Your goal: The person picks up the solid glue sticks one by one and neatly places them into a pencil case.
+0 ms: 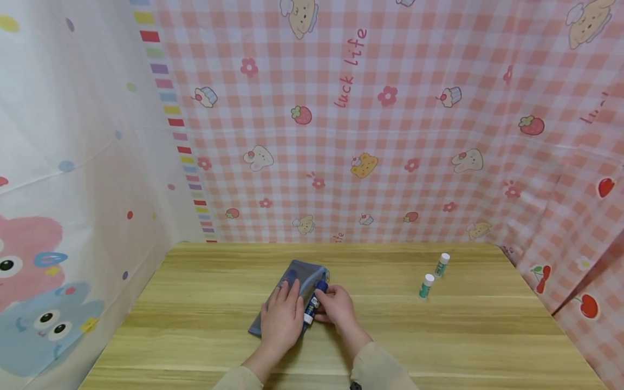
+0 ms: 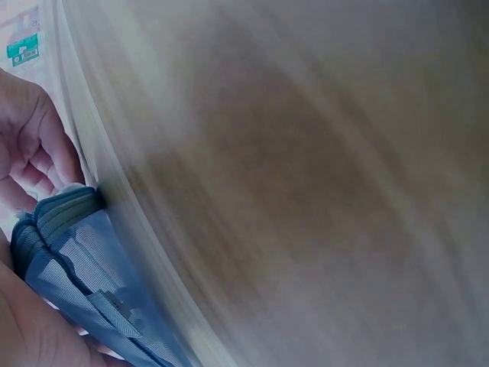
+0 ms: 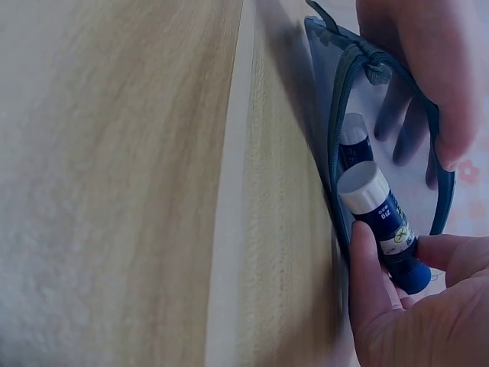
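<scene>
Blue mesh pouch (image 1: 306, 271) lay on the table (image 1: 195, 303); head view: left hand (image 1: 284, 320) rested on it, fingers extended; right hand (image 1: 339, 307) pinched a glue stick (image 1: 312, 311) beside it. Left wrist: zipper edges (image 2: 70, 212) showed; finger contact could not be told. Right wrist: thumb and fingers clamped the stick's barrel at the pouch mouth, second stick (image 3: 356, 142) inside. Judged: stick light, rigid, smooth, best held mid-barrel; pouch limp, best steadied by its rim.

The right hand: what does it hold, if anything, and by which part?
The right hand pinches a blue glue stick by its labelled middle.
</scene>
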### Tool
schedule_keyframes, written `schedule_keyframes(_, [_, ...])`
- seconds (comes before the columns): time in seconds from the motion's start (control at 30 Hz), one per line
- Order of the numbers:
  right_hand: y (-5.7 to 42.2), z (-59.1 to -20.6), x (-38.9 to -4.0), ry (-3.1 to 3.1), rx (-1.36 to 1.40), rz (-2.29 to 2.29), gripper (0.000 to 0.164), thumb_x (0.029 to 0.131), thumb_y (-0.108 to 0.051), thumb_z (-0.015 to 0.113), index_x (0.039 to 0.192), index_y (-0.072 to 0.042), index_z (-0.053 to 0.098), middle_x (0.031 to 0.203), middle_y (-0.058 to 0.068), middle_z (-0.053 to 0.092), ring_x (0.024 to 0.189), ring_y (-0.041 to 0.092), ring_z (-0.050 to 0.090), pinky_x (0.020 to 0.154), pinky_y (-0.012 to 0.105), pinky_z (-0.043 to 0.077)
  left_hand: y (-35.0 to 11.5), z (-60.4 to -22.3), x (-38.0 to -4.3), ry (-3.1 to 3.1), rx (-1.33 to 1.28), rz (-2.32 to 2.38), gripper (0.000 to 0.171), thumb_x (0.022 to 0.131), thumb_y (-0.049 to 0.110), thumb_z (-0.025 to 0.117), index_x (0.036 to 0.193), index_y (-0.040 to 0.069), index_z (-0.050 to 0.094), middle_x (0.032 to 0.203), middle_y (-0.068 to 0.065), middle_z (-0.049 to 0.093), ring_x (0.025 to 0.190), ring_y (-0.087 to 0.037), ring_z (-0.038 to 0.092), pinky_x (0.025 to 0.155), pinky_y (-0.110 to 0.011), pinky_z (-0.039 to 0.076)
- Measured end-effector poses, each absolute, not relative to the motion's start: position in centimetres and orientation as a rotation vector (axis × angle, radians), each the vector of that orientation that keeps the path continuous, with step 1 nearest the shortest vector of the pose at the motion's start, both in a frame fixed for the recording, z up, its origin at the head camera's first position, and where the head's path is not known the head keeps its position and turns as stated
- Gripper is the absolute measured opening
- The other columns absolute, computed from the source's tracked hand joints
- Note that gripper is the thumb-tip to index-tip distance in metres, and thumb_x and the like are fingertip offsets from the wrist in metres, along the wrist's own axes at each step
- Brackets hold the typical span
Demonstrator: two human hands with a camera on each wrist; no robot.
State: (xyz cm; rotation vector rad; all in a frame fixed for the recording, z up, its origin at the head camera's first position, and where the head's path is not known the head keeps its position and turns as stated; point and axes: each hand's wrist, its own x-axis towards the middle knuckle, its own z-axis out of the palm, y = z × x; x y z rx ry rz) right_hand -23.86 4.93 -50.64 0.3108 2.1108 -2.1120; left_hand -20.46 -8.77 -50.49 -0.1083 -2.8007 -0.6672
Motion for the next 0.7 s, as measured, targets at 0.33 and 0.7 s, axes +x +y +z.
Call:
schedule_keyframes(0.33, [4.57, -50.65, -24.16, 2.148, 0.374, -2.053, 0.028, 0.095, -0.012, 0.065, 0.111, 0.008, 0.052, 0.075, 0.009, 0.053, 0.060, 0.014, 0.055, 0.054, 0.030, 0.058, -8.78, -50.39, -20.36, -2.800, -0.114, -0.667, 0.044, 0.105, 0.028, 0.046, 0.144, 0.011, 0.053, 0.147, -0.020, 0.047, 0.135, -0.042, 0.041, 0.099, -0.074, 0.030])
schedule_keyframes(0.7, [4.95, -50.47, -23.88, 2.123, 0.280, -2.066, 0.028, 0.094, -0.005, 0.063, 0.113, 0.011, 0.051, 0.096, 0.022, 0.067, 0.068, 0.018, 0.067, 0.057, 0.033, 0.059, -8.76, -50.39, -20.38, -2.799, -0.127, -0.663, 0.043, 0.105, 0.028, 0.046, 0.144, 0.011, 0.053, 0.147, -0.020, 0.047, 0.135, -0.043, 0.041, 0.099, -0.074, 0.030])
